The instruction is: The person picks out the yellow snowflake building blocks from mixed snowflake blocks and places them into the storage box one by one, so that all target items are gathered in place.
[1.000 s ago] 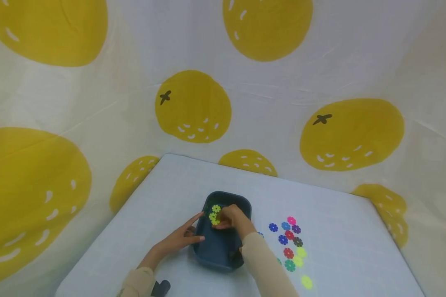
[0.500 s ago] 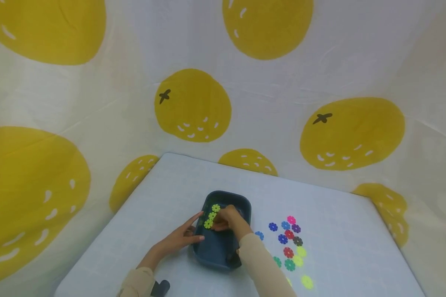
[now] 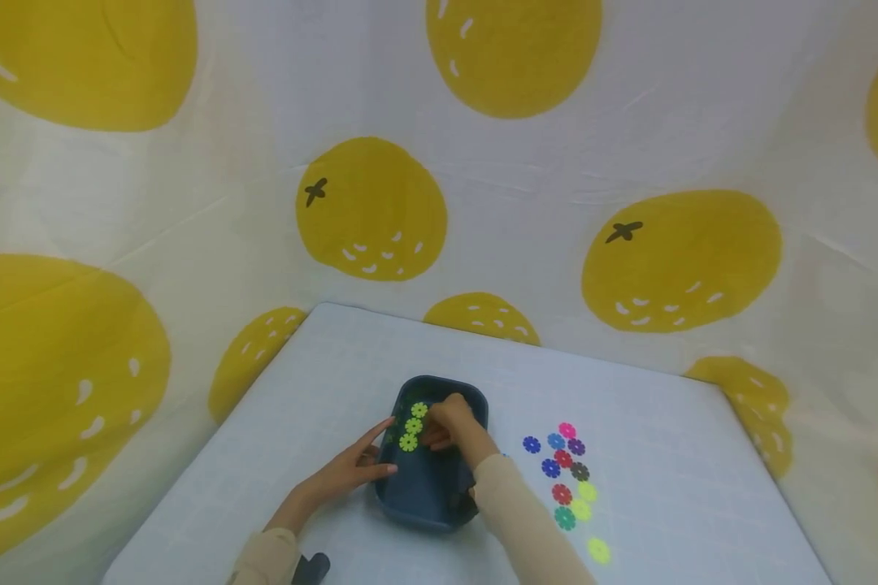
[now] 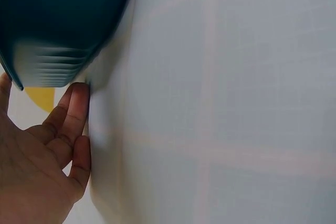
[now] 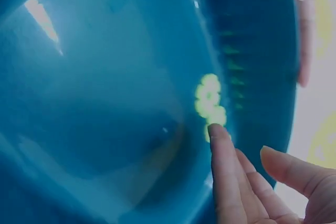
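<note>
"What did you have at the left hand (image 3: pixel 344 473) from out there?"

"I saw it at the left wall of the dark teal plastic tray (image 3: pixel 415 491). Its index finger and thumb were stretched out and spread apart, their tips at the rim; I read it as touching rather than gripping."

"And the right hand (image 3: pixel 449 422)?"

"I had that one inside the tray, its forearm crossing the right wall. My right wrist view showed the fingers extended, with the index fingertip over the nearest yellow-green disc. I couldn't tell whether it was pressing down."

"Where were the yellow-green notched discs (image 3: pixel 413 426)?"

"I counted three in the tray, in a row along its left side, just beside the right fingers. They blurred together in the wrist view."

"Anything else on the table (image 3: pixel 673 487)?"

"To the right of the tray I saw a loose scatter of coloured discs (image 3: pixel 562 459): pink, blue, purple, red, dark brown, green and more yellow-green. A black object (image 3: pixel 311 567) showed by the left beige sleeve (image 3: pixel 267 556); I couldn't make out what it was. Behind everything I had a pale curtain (image 3: pixel 512 203) printed with big yellow fruit."
</note>
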The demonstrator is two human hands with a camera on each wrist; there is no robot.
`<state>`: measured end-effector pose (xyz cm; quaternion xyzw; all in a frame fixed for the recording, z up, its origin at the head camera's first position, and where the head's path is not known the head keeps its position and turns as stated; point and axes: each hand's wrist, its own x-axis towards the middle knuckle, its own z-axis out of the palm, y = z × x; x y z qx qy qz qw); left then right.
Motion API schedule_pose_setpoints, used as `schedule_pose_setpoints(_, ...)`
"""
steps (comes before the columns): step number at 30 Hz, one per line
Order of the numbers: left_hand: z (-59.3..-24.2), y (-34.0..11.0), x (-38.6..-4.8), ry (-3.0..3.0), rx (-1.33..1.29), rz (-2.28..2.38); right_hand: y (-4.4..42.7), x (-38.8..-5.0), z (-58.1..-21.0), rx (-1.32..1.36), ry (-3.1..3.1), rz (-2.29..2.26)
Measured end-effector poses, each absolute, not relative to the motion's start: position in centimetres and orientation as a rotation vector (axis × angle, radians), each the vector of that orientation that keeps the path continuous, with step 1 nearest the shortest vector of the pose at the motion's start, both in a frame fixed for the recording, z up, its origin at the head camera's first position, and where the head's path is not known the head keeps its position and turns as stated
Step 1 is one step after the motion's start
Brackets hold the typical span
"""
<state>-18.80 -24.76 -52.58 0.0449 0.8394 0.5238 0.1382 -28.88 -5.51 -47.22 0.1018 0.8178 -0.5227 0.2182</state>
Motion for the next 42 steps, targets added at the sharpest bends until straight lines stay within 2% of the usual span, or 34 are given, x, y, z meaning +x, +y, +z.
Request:
schedule_pose_setpoints(12, -52.5, -24.7, -18.6, 2.453, 0.07, 1.482, -0.5, -28.2, -42.3, 0.127, 2.172, -1.554)
schedule_pose_setpoints(19, -52.1, -24.7, -18.3, 2.446, 0.07, 1.491, 4.6, -27.0, -41.2, 0.071, 2.184, -1.56)
schedule_pose_setpoints(23, -52.0, -24.6, -18.3, 2.445, 0.084, 1.487, 7.8, -25.9, -42.3, -0.012, 2.221, -1.563)
schedule_pose_setpoints(32, -51.5, -24.7, -18.2, 2.465, 0.018, 1.468, 14.4, -25.0, -48.1, -0.412, 2.333, -1.333)
schedule_pose_setpoints(42, -51.9, -24.1, -18.4, 2.482, -0.003, 1.43, 16.3, -24.3, -51.0, -0.653, 2.461, -1.088)
